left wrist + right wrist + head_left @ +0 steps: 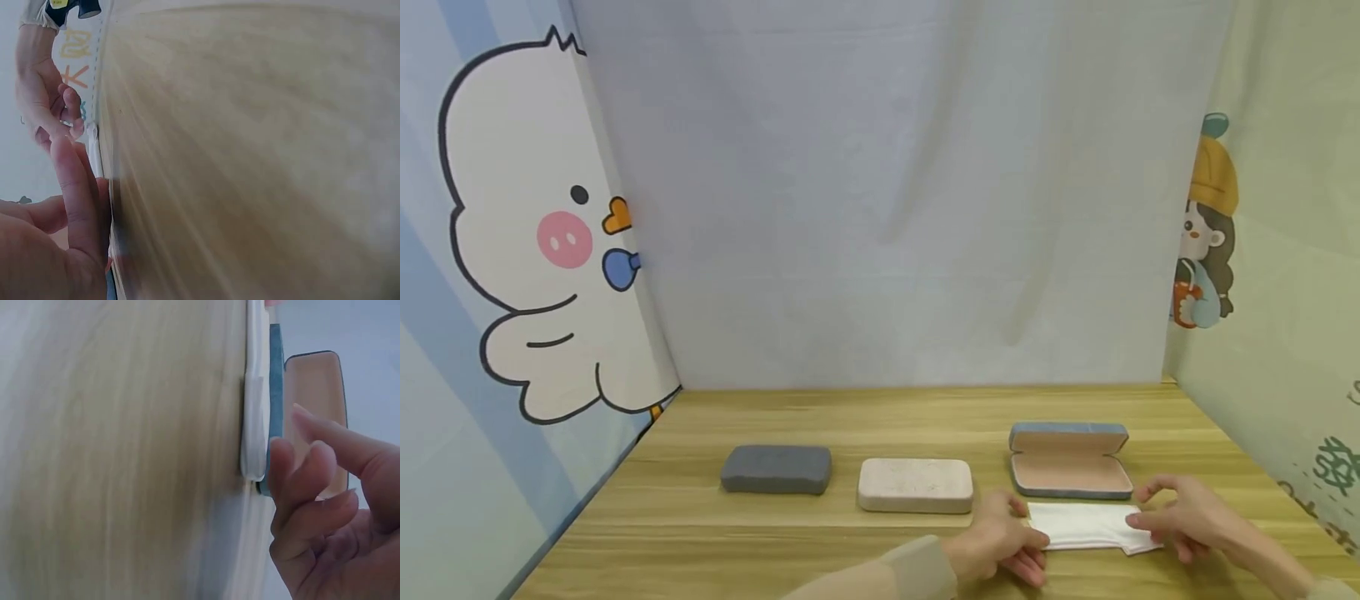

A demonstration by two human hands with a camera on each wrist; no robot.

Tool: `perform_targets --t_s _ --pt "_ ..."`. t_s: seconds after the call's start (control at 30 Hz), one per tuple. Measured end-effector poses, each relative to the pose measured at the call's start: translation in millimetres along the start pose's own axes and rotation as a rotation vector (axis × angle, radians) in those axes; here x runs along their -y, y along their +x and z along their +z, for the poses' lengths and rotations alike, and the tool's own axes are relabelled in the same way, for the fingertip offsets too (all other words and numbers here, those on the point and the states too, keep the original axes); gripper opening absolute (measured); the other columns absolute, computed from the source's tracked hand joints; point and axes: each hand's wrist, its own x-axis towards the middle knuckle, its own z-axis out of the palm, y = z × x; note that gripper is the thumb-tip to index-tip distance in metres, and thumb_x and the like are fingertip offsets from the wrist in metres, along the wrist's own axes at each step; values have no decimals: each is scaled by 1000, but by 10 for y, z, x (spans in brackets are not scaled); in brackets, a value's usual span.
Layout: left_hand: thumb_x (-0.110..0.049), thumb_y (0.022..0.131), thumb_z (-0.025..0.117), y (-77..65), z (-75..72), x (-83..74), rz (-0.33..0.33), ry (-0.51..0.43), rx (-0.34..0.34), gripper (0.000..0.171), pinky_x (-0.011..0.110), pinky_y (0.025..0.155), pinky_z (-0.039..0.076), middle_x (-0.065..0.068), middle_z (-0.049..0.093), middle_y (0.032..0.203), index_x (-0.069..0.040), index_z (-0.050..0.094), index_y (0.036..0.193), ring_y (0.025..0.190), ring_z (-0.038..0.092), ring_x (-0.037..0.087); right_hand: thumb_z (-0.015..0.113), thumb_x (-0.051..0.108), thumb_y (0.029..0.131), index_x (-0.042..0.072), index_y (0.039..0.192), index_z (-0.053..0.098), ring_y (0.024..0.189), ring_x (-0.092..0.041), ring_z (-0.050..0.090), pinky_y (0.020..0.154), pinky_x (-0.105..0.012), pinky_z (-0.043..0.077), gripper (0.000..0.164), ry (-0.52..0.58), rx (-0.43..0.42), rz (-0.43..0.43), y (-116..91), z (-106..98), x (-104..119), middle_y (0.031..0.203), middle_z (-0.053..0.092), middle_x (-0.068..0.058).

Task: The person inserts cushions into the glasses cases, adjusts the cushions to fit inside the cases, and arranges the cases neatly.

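Observation:
A folded white cloth [1078, 527] lies flat on the table, with a small corner sticking out at its front right. My left hand [1000, 542] touches its left end, and in the left wrist view the fingers [78, 194] are extended along the tabletop. At the right end is my right hand [1183, 518], its index fingertip over the cloth. The right wrist view shows this hand [331, 512] with thumb and loosely bent fingers apart, close to the cloth's edge [254, 425]. Just behind the cloth, a blue glasses case [1071, 473] stands open, showing its peach lining.
Two closed glasses cases, one dark grey [777, 469] and one cream [915, 485], lie left of the blue case on the wood-grain table [737, 550]. A pale curtain [850, 208] hangs at the table's back edge, with printed cartoon cloths on both sides.

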Motion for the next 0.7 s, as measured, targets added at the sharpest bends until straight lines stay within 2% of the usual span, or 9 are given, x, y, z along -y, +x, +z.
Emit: perform_targets --t_s 0.17,0.4,0.57,0.7 --pt "8 79 71 17 37 -21 -5 25 -20 33 26 39 54 22 68 65 -4 46 97 46 66 26 72 31 86 -2 102 50 36 0 47 36 -13 32 43 -45 7 25 -1 2 -61 59 64 -3" --pt "14 78 68 25 150 -25 1 12 -61 27 32 42 56 28 67 64 -2 46 81 58 69 41 68 26 89 2 94 46 35 0 44 37 -13 30 33 -39 18 46 50 63 -96 56 58 0" --pt "15 78 66 7 223 -61 -8 42 -71 23 33 46 58 28 67 64 0 52 69 62 69 43 65 17 90 1 90 49 35 1 45 36 -12 30 22 -26 43 16 65 68 -91 56 60 1" --pt "16 77 64 1 253 -87 -10 51 -84 19 32 46 58 28 67 64 2 56 67 62 69 43 63 14 91 1 87 52 36 2 45 36 -11 32 17 2 70 -5 72 50 -81 57 61 2"
